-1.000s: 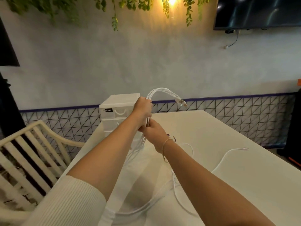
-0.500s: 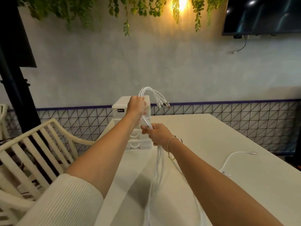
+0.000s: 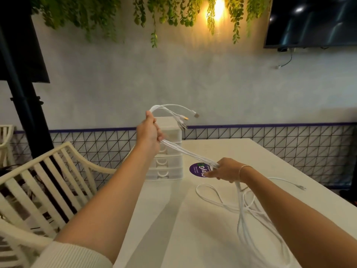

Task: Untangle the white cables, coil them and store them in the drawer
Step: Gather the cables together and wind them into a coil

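A bundle of white cables (image 3: 190, 152) stretches between both hands above the white table (image 3: 193, 229). My left hand (image 3: 149, 132) grips the bundle near its plug ends, which fan out above and to the right of it. My right hand (image 3: 222, 170) pinches the same bundle lower and to the right. From there the cables hang down in loose loops onto the table. The white drawer unit (image 3: 168, 161) stands at the table's far left, partly behind my left hand, its drawers closed.
A round purple sticker (image 3: 199, 169) lies on the table beside the drawer unit. A white slatted chair (image 3: 48, 180) stands to the left of the table. One cable end (image 3: 299, 186) trails toward the right edge. A wall with black mesh runs behind.
My hands have moved apart: the right hand slid down and to the right along the bundle, drawing the cables taut. The cable loops now lie further right on the table.
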